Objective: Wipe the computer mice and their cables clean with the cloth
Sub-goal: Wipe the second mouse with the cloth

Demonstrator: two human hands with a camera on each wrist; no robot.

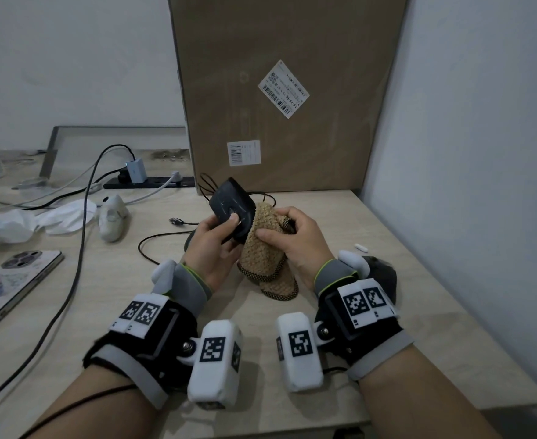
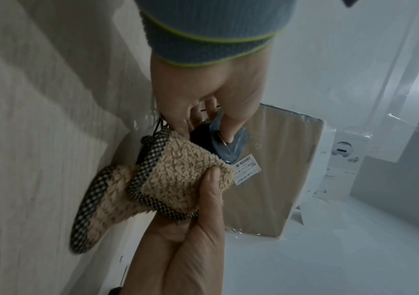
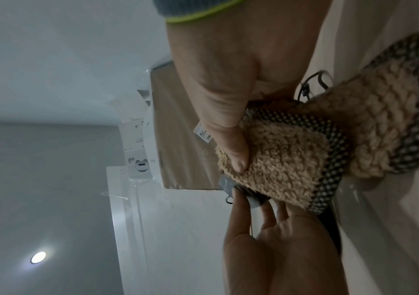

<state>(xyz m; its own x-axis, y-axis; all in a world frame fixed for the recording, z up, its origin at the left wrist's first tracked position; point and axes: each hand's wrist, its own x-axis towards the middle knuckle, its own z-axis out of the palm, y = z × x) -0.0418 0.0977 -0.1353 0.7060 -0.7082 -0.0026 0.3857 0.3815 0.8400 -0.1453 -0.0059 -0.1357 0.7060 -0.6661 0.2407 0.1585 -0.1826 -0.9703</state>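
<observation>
The left hand (image 1: 211, 245) holds the flat black computer mouse (image 1: 232, 212) tilted above the pale wooden counter (image 1: 387, 248), long axis leaning away. The right hand (image 1: 295, 237) grips the tan fleecy cloth with checked trim (image 1: 265, 248) against the mouse's right edge.

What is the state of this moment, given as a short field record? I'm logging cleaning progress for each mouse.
left hand: grips the black mouse, underside up, held off the table
right hand: presses the tan cloth against that mouse
cable: black, trailing loose on the table
white mouse: lying on the table to the left, untouched
another dark mouse: on the table behind the right wrist
phone: far left
</observation>
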